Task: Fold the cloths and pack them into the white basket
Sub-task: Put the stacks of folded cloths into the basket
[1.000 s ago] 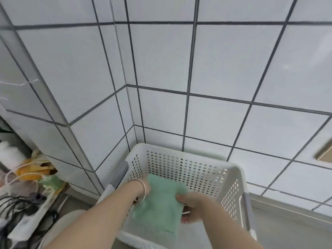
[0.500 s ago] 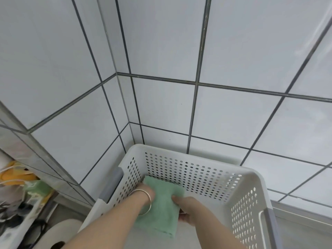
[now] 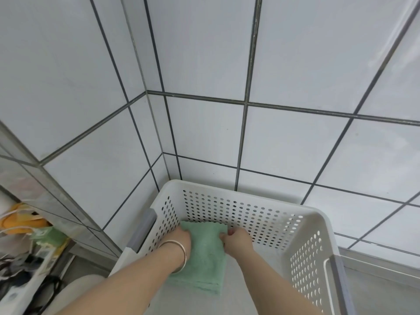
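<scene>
Both hands reach down into the basket [image 3: 250,196], a white plastic one with rows of round holes in its walls and grey handles on its left and right sides. It stands in a corner of white tiled wall [image 3: 295,64] with dark grout lines, its far left corner close to where the two walls meet.

A folded green cloth [image 3: 205,253] lies inside the basket, toward the far left part, with its far edge against or just beside the perforated far wall; its layered near edge shows the folds stacked on one another. The left hand [image 3: 180,238] holds the cloth's left side, its fingers curled around that edge, and a thin metal bangle [image 3: 179,255] sits on the wrist. The right hand [image 3: 235,242] holds the cloth's right edge near the far corner, fingers bent over the fabric in a pinch, the fingertips partly tucked out of sight. The two hands are on opposite sides of the cloth, with green fabric between them.

At the far left edge of the view, outside the basket, sits a blurred clutter [image 3: 27,237] of orange, green and dark items with cables.
</scene>
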The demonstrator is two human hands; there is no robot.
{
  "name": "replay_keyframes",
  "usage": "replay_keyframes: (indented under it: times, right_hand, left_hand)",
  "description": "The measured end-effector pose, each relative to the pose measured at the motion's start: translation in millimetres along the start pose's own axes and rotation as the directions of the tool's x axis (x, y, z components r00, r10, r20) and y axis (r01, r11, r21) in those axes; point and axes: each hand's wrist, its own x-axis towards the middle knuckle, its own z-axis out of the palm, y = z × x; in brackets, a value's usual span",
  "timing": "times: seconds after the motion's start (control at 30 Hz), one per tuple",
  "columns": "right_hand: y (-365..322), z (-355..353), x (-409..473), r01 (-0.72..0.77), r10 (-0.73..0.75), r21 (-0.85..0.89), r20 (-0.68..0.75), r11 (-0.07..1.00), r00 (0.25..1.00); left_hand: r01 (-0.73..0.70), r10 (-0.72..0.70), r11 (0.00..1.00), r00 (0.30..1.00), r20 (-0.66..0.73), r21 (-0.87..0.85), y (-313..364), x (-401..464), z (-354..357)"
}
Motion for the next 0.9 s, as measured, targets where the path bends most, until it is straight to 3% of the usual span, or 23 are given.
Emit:
replay_keyframes:
  times: [0.13, 0.2, 0.23, 0.3, 0.37, 0.4, 0.5, 0.57, 0.7, 0.8, 0.87, 0.9]
  right_hand:
    - [-1.5, -3.9, -6.3, -0.006, 0.001, -0.086, -0.067, 0.996, 0.998]
    - [-13.7, -11.2, -19.6, 0.082, -0.115, -0.297, -0.098, 0.951, 0.989]
    - [-20.6, -13.0, -26.8, 0.165, -0.229, -0.445, -0.092, 0.880, 0.969]
    - [-28.5, -9.3, -41.1, 0.395, -0.492, -0.682, 0.059, 0.616, 0.869]
    - [-22.6, 1.0, -50.6, 0.528, -0.548, -0.751, 0.268, 0.397, 0.792]
    - [-14.8, 5.8, -50.2, 0.529, -0.513, -0.766, 0.309, 0.365, 0.801]
    - [7.5, 13.7, -43.6, 0.457, -0.381, -0.781, 0.304, 0.425, 0.873]
    - [9.3, 13.3, -41.0, 0.450, -0.343, -0.780, 0.318, 0.435, 0.884]
    - [-20.3, -3.8, -50.7, 0.431, -0.285, -0.770, 0.330, 0.471, 0.900]
    - [-62.3, -33.8, -86.9, 0.415, -0.294, -0.749, 0.301, 0.516, 0.907]
    - [-81.7, -57.9, -125.5, 0.448, -0.476, -0.752, 0.204, 0.483, 0.855]
    - [-83.2, -68.8, -147.1, 0.487, -0.616, -0.726, 0.110, 0.486, 0.780]
  left_hand:
    - [-0.028, 0.029, 1.000, 0.998, -0.052, 0.011, 2.8, 0.7, 2.5]
    - [-0.106, 0.109, 0.994, 0.990, -0.086, 0.037, 5.0, 1.6, 4.3]
    - [-0.171, 0.176, 0.983, 0.981, -0.083, 0.066, 6.2, 1.8, 4.0]
    - [-0.279, 0.282, 0.947, 0.960, 0.005, 0.160, 10.6, -1.3, 1.8]
    - [-0.295, 0.279, 0.925, 0.955, 0.101, 0.241, 13.2, -1.4, 4.8]
    - [-0.291, 0.264, 0.918, 0.956, 0.131, 0.272, 13.3, 0.5, 8.4]
    - [-0.307, 0.260, 0.897, 0.949, 0.180, 0.319, 9.6, 8.9, 19.4]
    - [-0.307, 0.254, 0.896, 0.947, 0.196, 0.322, 8.8, 11.9, 18.8]
    - [-0.271, 0.242, 0.949, 0.953, 0.181, 0.162, 14.1, -2.4, -10.9]
    - [-0.331, 0.330, 0.940, 0.944, 0.024, 0.084, 16.9, -46.5, -60.8]
    - [-0.375, 0.378, 0.926, 0.904, -0.200, 0.053, 16.4, -91.4, -89.2]
    - [-0.394, 0.374, 0.919, 0.856, -0.358, 0.016, 13.9, -115.7, -96.6]
